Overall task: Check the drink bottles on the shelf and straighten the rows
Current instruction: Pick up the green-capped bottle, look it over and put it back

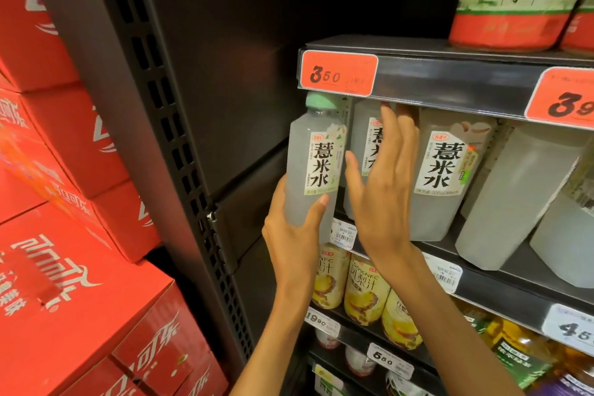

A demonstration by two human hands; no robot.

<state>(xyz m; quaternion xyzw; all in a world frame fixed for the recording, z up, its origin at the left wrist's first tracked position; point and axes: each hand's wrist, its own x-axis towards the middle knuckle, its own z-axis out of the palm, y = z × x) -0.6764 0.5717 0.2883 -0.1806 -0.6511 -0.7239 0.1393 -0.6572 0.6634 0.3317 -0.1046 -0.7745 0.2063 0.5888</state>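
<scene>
Left hand (294, 235) gripping pale bottle (313, 164) at shelf (482, 254) front; right hand (382, 183) open, fingers straight, touching next bottle (363, 138).

Cloudy bottle (313, 167) label reads 薏米水, same on neighbour bottle (446, 170). Red shelf tag (338, 73): 350. Lower tags 1990 (321, 321), 550 (387, 361). Yellow bottle (364, 289): 100% NFC 凤梨汁.

Left of the dark perforated upright (180, 177) that I face, red cola cartons (64, 235) are stacked in a tall pile with white lettering on their sides. Right of that upright, a red price tag (338, 73) reads 3.50, another red tag (562, 100) sits farther right, and white barcode labels (343, 235) hang lower.
</scene>
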